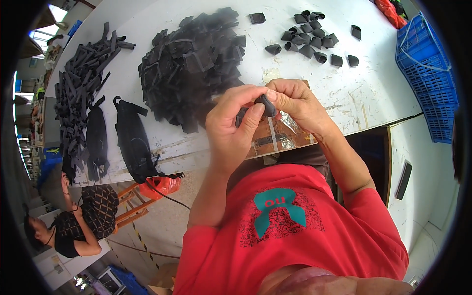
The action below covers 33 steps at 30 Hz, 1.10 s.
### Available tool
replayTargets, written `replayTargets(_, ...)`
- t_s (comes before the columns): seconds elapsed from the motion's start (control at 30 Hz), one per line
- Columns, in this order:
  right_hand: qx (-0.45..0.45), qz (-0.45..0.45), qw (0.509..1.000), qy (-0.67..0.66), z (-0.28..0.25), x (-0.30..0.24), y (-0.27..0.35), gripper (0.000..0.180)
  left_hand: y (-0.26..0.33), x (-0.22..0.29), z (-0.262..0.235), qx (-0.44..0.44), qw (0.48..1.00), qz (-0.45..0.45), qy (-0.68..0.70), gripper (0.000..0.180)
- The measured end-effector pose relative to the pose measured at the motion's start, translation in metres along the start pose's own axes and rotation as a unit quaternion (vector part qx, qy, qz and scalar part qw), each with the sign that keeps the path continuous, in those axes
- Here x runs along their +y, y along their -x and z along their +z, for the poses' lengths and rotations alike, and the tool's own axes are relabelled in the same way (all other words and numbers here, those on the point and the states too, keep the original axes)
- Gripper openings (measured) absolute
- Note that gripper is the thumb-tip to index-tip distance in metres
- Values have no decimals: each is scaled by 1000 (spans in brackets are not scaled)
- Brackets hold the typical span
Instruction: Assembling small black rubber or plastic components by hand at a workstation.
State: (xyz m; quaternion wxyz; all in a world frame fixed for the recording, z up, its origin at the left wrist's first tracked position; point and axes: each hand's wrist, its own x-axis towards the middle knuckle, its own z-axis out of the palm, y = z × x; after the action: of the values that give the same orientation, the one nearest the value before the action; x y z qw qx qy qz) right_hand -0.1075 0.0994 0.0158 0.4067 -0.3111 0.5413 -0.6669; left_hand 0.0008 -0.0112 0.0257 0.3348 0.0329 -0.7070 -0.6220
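Observation:
A small folded piece of black fabric (266, 105) is held between my two hands above the table's near edge. My left hand (231, 118) is closed, with thumb and fingers pinching the piece from the left. Fingers of my right hand (297, 104) are curled, the thumb pressing on the piece's upper right edge. Beneath the hands, a brown board (264, 141) with tape on it lies at the table edge. Just left of my left hand rises a big heap of flat black fabric pieces (191, 61). Several small black fabric loops (317, 40) lie scattered beyond my right hand.
Long black fabric strips (78, 83) are piled at the far left of the white table (354, 93). Two black strap bundles (132, 137) lie nearer. A blue plastic crate (427, 78) stands at the right. Another person (73, 226) sits at the lower left, near a red bag (160, 188).

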Motion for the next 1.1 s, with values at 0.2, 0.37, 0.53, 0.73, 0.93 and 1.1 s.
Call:
replayTargets(0.2,110,-226,947,199,7,-17,10,31,-8,0,-1,14,994,63,-89,15)
replayTargets(0.37,107,-318,858,388,12,-13,13,14,-7,-4,-6,-13,993,57,-101,16)
replayTargets(0.53,106,-305,889,325,13,-6,9,10,-3,-12,0,14,994,72,-82,16)
replayTargets(0.73,93,-311,850,414,13,-21,13,16,-4,-4,2,1,992,90,-93,17)
replayTargets(0.93,128,-262,891,349,25,-28,13,13,4,-12,-2,59,931,-79,352,15)
replayTargets(1.1,136,-284,877,362,22,-24,14,7,16,-18,-2,62,866,-152,473,16)
